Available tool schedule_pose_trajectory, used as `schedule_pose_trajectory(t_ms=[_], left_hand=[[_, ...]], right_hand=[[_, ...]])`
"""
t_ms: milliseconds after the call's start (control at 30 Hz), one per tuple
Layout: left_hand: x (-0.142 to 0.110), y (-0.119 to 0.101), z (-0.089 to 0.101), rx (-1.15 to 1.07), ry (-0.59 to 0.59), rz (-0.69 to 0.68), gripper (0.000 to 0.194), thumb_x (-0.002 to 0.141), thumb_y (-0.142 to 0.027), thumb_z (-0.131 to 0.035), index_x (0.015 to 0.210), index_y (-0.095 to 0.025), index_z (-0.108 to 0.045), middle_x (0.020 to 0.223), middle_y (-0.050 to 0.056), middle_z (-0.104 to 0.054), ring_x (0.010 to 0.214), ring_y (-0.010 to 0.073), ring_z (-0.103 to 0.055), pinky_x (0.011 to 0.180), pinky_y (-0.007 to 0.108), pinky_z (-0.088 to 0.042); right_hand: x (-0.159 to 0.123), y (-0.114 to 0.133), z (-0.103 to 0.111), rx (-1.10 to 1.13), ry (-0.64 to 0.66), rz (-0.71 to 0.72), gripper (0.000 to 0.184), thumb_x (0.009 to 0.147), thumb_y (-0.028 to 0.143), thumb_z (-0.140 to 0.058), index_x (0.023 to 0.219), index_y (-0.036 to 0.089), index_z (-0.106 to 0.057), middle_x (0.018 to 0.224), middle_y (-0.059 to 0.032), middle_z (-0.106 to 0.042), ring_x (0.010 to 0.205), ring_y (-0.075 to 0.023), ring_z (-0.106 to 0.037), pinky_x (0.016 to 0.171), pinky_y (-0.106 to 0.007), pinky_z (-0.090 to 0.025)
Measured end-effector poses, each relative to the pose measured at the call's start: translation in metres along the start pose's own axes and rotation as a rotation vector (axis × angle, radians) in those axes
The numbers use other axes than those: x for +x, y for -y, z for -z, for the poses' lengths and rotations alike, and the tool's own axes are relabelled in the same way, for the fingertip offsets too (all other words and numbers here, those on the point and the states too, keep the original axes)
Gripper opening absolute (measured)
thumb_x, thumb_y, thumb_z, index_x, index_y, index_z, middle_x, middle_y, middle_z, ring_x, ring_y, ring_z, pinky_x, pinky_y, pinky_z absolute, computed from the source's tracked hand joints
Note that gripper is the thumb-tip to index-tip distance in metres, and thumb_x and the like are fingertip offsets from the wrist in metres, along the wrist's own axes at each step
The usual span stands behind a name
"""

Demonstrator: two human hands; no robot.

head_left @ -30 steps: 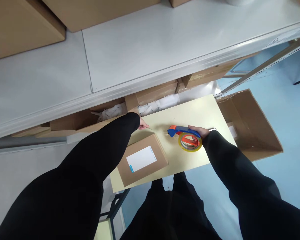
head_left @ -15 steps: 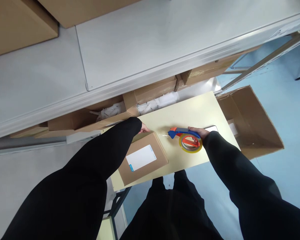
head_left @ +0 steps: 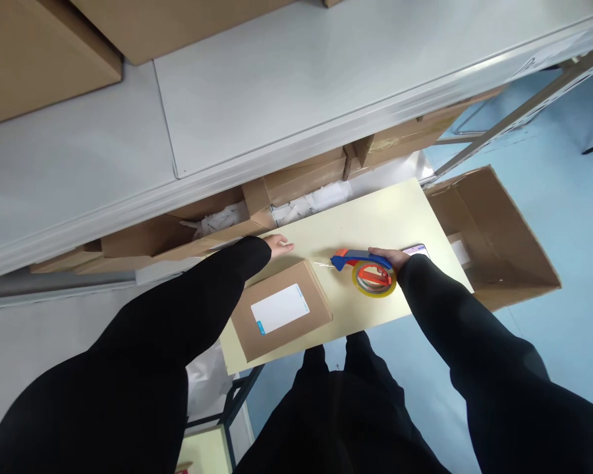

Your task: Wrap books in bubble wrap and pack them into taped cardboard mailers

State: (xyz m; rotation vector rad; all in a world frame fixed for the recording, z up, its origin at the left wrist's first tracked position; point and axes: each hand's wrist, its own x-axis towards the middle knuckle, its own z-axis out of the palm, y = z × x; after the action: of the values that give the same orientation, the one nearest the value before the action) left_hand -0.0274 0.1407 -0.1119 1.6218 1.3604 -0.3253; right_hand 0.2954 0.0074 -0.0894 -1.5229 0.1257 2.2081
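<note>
A brown cardboard box [head_left: 289, 336] with a white label [head_left: 280, 309] on top lies on the pale yellow table [head_left: 366, 214]. My left hand [head_left: 279, 245] is just beyond the box's far edge, fingers stretched out and holding nothing. In my right hand [head_left: 394, 257] is a blue and orange tape dispenser [head_left: 358, 259], carrying a roll of clear yellowish tape. It is right of the box and apart from it. A short strip of tape seems to stick out from its left end. Partly under my right wrist lies a phone [head_left: 417, 249], its screen lit.
A grey shelf [head_left: 301, 99] runs across above the table, with large cardboard boxes [head_left: 188, 23] on it. Below it stand open cartons [head_left: 128, 230] with white paper. To the right, an open cardboard box [head_left: 504, 243] rests by the table's end.
My left hand has lifted off the box's far edge and its fingers have straightened. The tape dispenser in my right hand has barely moved. The phone's screen now shows more clearly.
</note>
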Motion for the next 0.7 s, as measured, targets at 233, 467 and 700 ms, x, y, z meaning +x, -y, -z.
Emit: schedule_pose_trajectory(t_ms=[233, 467, 700], left_hand=[[-0.040, -0.020, -0.025, 0.301, 0.181, -0.153, 0.090, 0.063, -0.069, -0.048, 0.134, -0.017, -0.033, 0.138, 0.010, -0.036, 0.125, 0.0265, -0.035, 0.101, 0.033, -0.028], [-0.048, -0.009, -0.046, 0.252, 0.044, -0.194, 0.066, 0.080, -0.056, -0.033, 0.129, -0.013, -0.040, 0.133, 0.008, -0.043, 0.124, 0.0195, -0.037, 0.103, 0.028, -0.026], [-0.056, -0.013, -0.058, 0.219, -0.097, -0.161, 0.059, 0.079, -0.054, -0.036, 0.126, -0.019, -0.046, 0.128, 0.003, -0.049, 0.122, 0.0200, -0.041, 0.101, 0.027, -0.030]], right_hand=[[-0.002, -0.002, 0.002, -0.024, 0.003, 0.035, 0.025, 0.084, 0.029, -0.047, 0.082, 0.008, -0.062, 0.069, -0.0111, -0.069, 0.062, -0.0198, -0.065, 0.067, -0.030, -0.055], [-0.008, -0.011, 0.007, -0.017, -0.017, 0.021, 0.026, 0.083, 0.032, -0.049, 0.080, 0.009, -0.061, 0.065, -0.0091, -0.068, 0.059, -0.0185, -0.064, 0.065, -0.030, -0.054], [0.003, -0.046, 0.017, -0.041, -0.067, 0.097, 0.025, 0.081, 0.037, -0.051, 0.076, 0.014, -0.060, 0.045, -0.0023, -0.059, 0.044, -0.0162, -0.056, 0.053, -0.028, -0.052]])
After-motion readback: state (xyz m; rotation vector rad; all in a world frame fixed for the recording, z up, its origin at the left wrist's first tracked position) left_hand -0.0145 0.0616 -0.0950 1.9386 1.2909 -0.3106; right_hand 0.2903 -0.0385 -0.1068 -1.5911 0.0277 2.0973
